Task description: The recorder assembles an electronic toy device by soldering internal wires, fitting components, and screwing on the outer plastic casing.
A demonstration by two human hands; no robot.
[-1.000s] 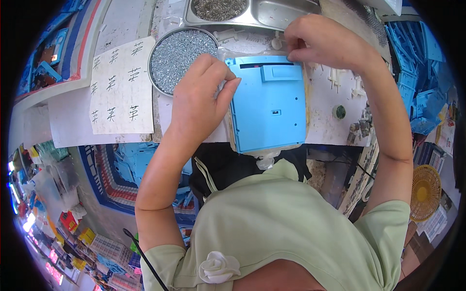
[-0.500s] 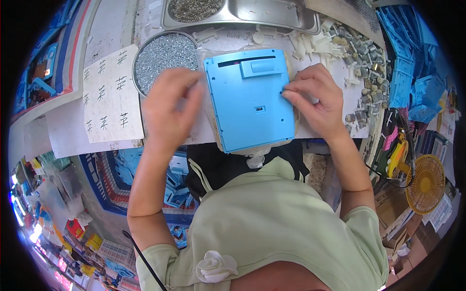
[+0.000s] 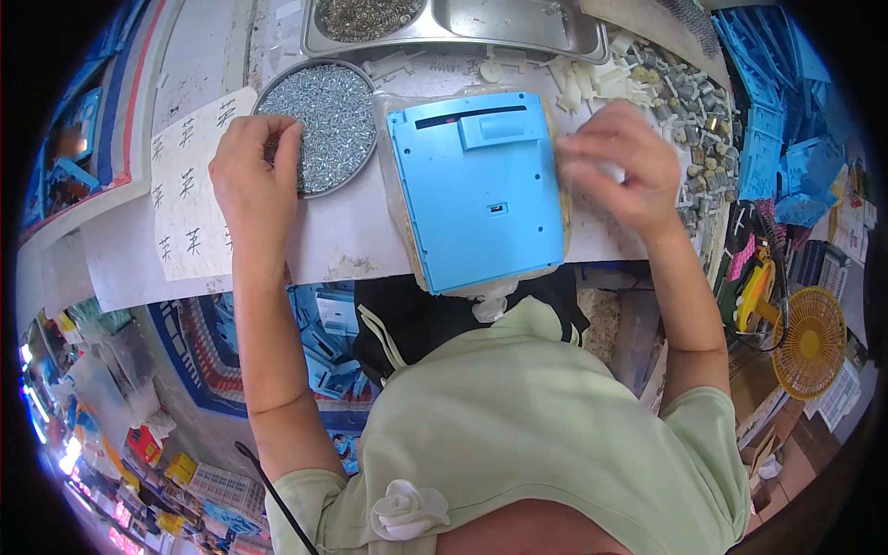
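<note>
A light-blue plastic casing (image 3: pixel 453 208) lies flat on a plastic-wrapped pad (image 3: pixel 400 205) at the table's front edge. It has a dark slot near the top, a raised block below that, and small holes near its sides. My left hand (image 3: pixel 254 180) is at the left rim of a round metal bowl (image 3: pixel 374 104), its fingers pinched together over the small silver screws (image 3: pixel 328 120). Whatever is between those fingertips is hidden. Just off the casing's right edge, my right hand (image 3: pixel 634 166) is smeared by motion, its fingertips unclear.
Beyond the casing stands a steel tray (image 3: pixel 518 26) with small metal parts in its left compartment. White plastic pieces (image 3: pixel 578 83) and small motors (image 3: pixel 708 139) are heaped at the right. Handwritten paper (image 3: pixel 185 199) lies left. Blue parts (image 3: pixel 800 166) and a yellow fan (image 3: pixel 809 342) are far right.
My left hand has moved left from beside the casing to the screw bowl. My right hand has lifted away from the casing's right edge, uncovering a hole there. The casing stays in place.
</note>
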